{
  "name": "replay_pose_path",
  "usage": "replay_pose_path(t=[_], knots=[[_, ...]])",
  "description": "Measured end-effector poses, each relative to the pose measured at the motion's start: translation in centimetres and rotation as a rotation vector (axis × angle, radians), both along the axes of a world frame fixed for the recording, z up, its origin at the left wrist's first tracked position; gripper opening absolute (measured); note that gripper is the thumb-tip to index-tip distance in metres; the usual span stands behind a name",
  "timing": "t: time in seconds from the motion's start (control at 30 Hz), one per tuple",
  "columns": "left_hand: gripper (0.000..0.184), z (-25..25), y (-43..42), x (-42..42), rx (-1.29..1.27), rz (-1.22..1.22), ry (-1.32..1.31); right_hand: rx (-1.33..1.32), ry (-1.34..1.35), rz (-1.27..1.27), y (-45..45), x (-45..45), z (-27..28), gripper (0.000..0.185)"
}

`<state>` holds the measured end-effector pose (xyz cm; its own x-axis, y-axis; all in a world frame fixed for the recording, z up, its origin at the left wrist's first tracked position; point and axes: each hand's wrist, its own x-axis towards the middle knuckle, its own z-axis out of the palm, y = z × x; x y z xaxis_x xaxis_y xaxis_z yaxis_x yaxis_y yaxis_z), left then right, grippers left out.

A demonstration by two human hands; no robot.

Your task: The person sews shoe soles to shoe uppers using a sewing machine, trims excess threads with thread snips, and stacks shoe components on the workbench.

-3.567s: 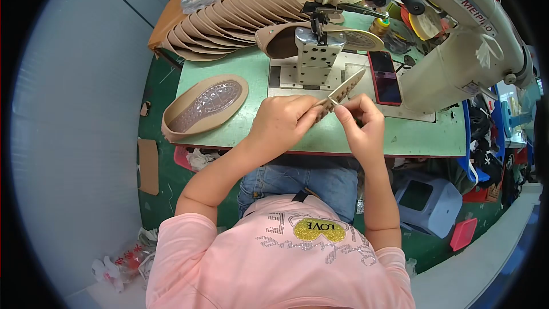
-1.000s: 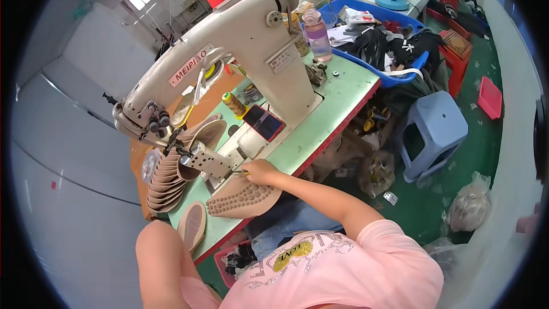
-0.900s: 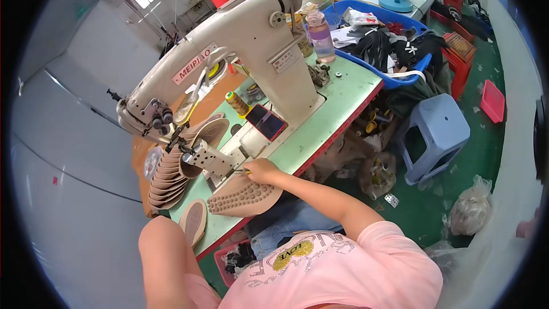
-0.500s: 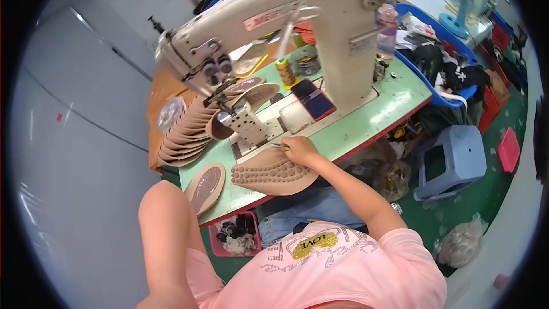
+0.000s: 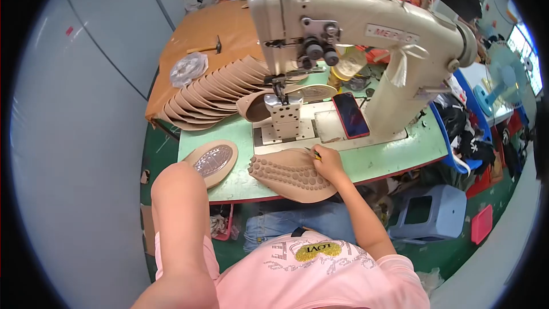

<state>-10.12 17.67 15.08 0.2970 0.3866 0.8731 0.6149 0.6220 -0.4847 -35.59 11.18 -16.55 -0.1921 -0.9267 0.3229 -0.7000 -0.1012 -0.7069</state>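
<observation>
My right hand [image 5: 328, 163] is closed around small thread snips [image 5: 316, 154], with yellow on them and a pointed metal tip, partly hidden by the fingers. It rests at the upper edge of a tan slipper [image 5: 291, 180], lying studded side up at the front of the green table. My left elbow is bent and raised at the left; my left hand is outside the view. Near that elbow lies another tan slipper piece [image 5: 214, 162] with a shiny oval insole. A tan upper [image 5: 253, 107] leans against the post of the sewing machine [image 5: 354, 14].
A row of stacked tan slipper pieces [image 5: 214, 91] stands at the back left beside a plastic bag [image 5: 189, 68]. A hammer [image 5: 206, 47] lies on the brown table. A phone [image 5: 350, 115] rests on the machine bed. A blue stool [image 5: 429, 213] stands at the right.
The view has shifted left and up, showing more of the brown table and the hammer. My right hand stays at the slipper's upper edge with the snips. My left arm remains raised.
</observation>
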Motion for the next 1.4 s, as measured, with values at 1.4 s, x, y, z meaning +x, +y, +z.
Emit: replay_pose_path(t=[1.4], knots=[[0.017, 1.5, -7.5, 8.2, -0.081, 0.171, 0.02, 0.016, 0.105, -0.021, -0.4, 0.7, 0.1, 0.007]])
